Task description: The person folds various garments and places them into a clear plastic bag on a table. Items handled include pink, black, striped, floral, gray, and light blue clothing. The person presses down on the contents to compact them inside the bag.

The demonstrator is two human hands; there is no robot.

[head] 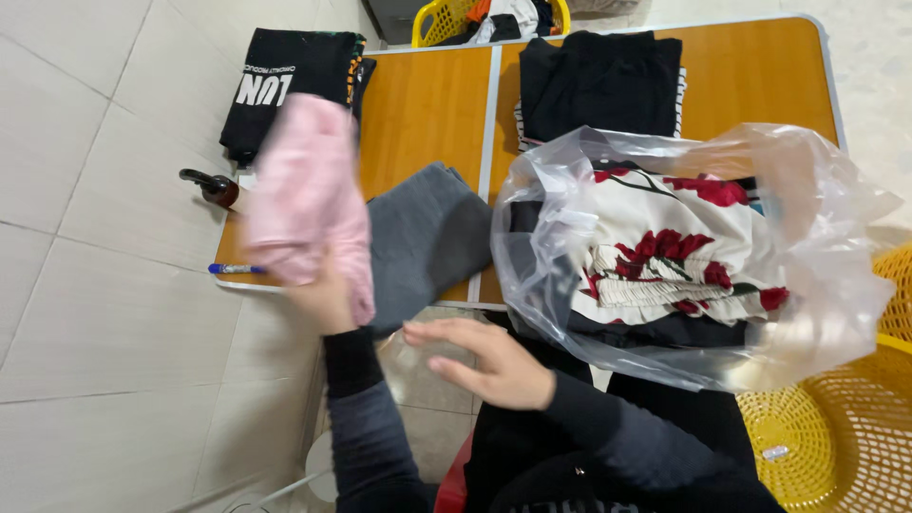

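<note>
A: Nearest the camera, what are the hands doing?

B: The right hand [484, 363] is hovering flat above the lap, fingers spread and holding nothing, just beside the mouth of the clear plastic bag [817, 313]. The left hand [325, 296] is gripping the lower edge of a pink garment [309, 204], lifting it up over the table's near edge so that it is hanging clear of the other clothes.

A: And in the bag?

B: A folded white garment with red flowers [665, 252] is lying inside on something dark, the bag gaping towards the person.

A: Farther out?

B: A folded grey garment [423, 237] is resting on the orange folding table [418, 104], beside a blue pen [236, 269] and a dark pump bottle [214, 185] at its left edge. Beyond are sitting a black printed garment [285, 81] and a black folded stack [598, 81]. Yellow baskets are standing at the far end [432, 21] and lower right [836, 437].
</note>
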